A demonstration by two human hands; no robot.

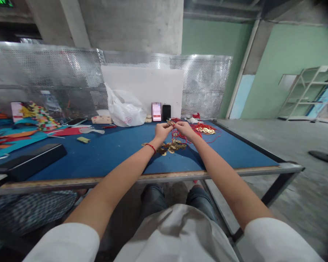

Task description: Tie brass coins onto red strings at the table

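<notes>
Both my arms reach out over a blue table [104, 156]. My left hand [162, 130] and my right hand [184, 128] meet above it, fingers pinched together on a small gold coin with red string [170, 123] held between them. Red string [177, 136] trails down from the hands to a heap of gold coins [172, 146] lying on the blue surface just below. A red cord sits round my left wrist [151, 146]. A second pile of coins strung on red cord [206, 129] lies to the right of my right hand.
A white plastic bag [125, 108], two phones [161, 112] and a white board stand at the table's back against perforated metal sheet. Coloured paper pieces [30, 122] and a long black box [30, 160] lie at the left. The table's metal front edge [180, 176] is near my knees.
</notes>
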